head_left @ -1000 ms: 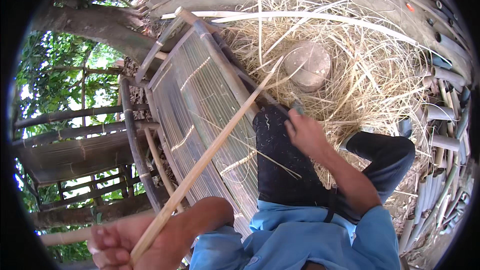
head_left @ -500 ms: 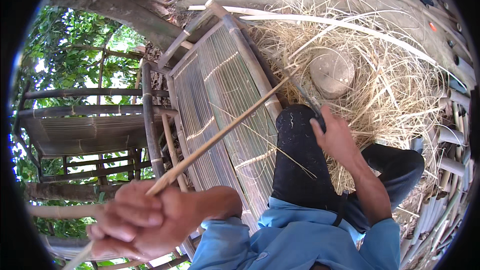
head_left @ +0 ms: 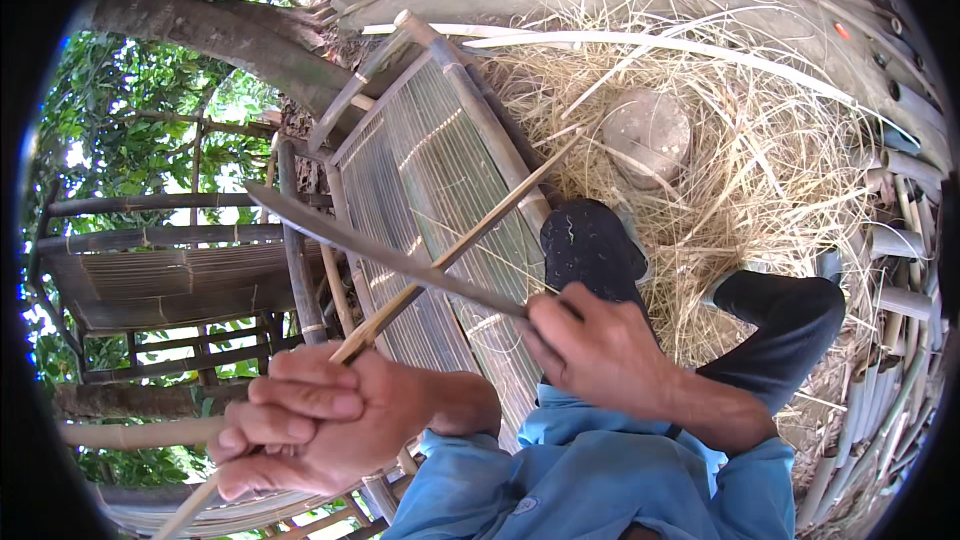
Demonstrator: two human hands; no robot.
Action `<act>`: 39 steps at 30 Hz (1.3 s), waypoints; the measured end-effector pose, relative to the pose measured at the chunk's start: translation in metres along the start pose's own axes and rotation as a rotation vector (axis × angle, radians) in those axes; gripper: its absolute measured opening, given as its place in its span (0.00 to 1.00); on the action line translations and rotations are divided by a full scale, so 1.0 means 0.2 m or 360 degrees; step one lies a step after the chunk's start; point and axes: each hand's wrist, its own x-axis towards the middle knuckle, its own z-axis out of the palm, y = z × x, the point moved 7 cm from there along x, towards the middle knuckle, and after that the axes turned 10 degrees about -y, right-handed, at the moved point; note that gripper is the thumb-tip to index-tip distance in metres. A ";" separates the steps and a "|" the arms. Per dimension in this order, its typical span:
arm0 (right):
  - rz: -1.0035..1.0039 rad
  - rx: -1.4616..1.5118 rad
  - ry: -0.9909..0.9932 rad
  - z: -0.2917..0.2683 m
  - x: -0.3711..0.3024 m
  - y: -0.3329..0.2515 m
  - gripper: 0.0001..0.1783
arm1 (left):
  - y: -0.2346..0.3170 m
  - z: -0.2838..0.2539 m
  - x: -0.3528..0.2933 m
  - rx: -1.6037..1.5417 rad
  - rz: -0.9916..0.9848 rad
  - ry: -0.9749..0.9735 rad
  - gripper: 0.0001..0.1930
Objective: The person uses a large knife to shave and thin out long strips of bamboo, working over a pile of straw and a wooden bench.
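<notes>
The left hand (head_left: 310, 420) clenches a bamboo strip (head_left: 500, 209); the right hand (head_left: 605, 345) grips a knife (head_left: 350, 241), its blade crossing the strip. The strip's tip passes the bench's (head_left: 450, 165) right edge, near a stump (head_left: 645, 135) among shavings (head_left: 745, 195).

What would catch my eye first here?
Probably the long blade held in the fingers of the right hand, crossing the picture's middle over the slender pale strip that the left hand grips at lower left. Next comes the tangle of straw-coloured shavings at upper right, spread around a round block.
</notes>
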 end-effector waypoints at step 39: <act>0.0444 -0.0052 0.0076 0.00 -0.03 0.58 0.12 | -0.04 -0.02 -0.04 -0.0349 -0.0116 -0.0043 0.24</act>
